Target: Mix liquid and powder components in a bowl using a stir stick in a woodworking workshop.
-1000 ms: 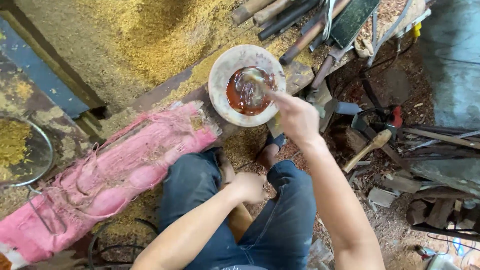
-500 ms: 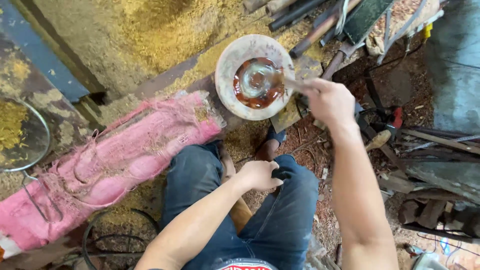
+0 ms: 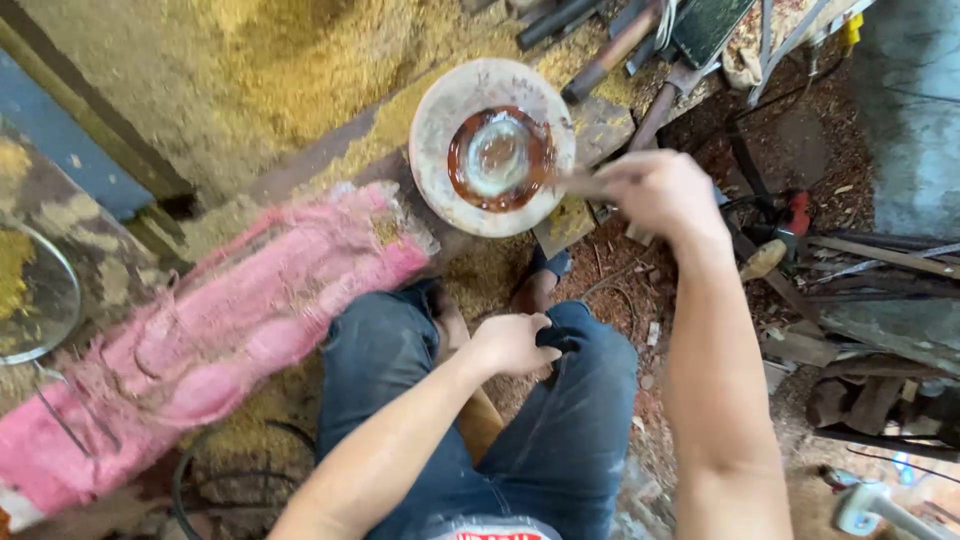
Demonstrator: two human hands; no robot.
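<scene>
A round pale wooden disc point(image 3: 440, 130) with a dark reddish-brown ring and a shiny blurred centre sits on a sawdust-covered bench. My right hand point(image 3: 655, 190) is just right of the disc, fingers closed on a thin stick-like tool point(image 3: 578, 182) whose tip reaches the disc's right edge. My left hand point(image 3: 510, 342) rests between my knees on my blue jeans point(image 3: 560, 430), fingers curled; whether it holds anything I cannot tell.
A pink frayed cloth point(image 3: 230, 330) lies over the bench at left. Sawdust point(image 3: 250, 70) is heaped behind. Metal bars and tools point(image 3: 620, 45) lie at top right, a hammer point(image 3: 770, 250) and scrap wood on the floor at right. A round sieve point(image 3: 30, 300) sits at far left.
My right hand has drawn back from the disc's centre to its right edge. The view has shifted, so the disc sits higher in frame. My left hand stays between my knees.
</scene>
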